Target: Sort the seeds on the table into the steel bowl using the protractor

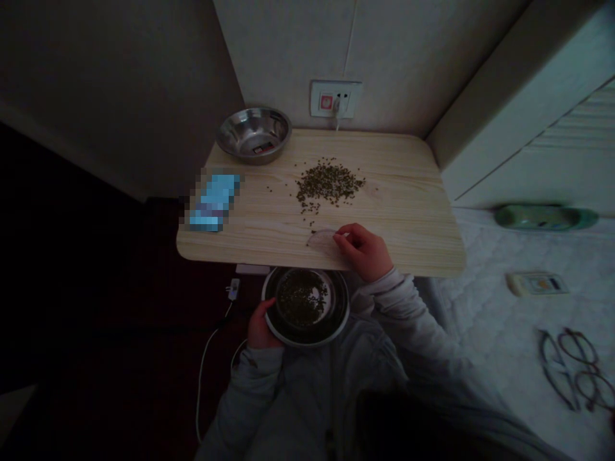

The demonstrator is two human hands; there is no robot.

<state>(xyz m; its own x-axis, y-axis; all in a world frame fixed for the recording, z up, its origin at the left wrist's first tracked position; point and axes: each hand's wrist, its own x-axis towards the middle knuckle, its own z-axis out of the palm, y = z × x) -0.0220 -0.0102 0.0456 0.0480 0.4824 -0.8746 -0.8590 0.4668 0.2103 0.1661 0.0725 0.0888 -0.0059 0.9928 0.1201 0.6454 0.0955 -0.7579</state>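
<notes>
My left hand [263, 328] grips the left rim of a white-rimmed bowl [342, 314] in front of the table's near edge. Small dark green beans, which look like mung beans [300, 301], lie inside it. Over the near part of the table, my right hand [366, 253] is closed in a pinch on a thin, clear, curved-edged plastic piece [321, 239]. A loose pile of the same beans [329, 182] is spread on the wooden tabletop [403, 192] beyond that hand. A few stray beans lie near the plastic piece.
A steel bowl [254, 134] stands at the table's back left, with a lit, blurred-out phone [214, 202] in front. A wall socket [336, 99] holds a plug. On the bed at right lie glasses [576, 368], a small box [538, 283] and a green object [545, 218].
</notes>
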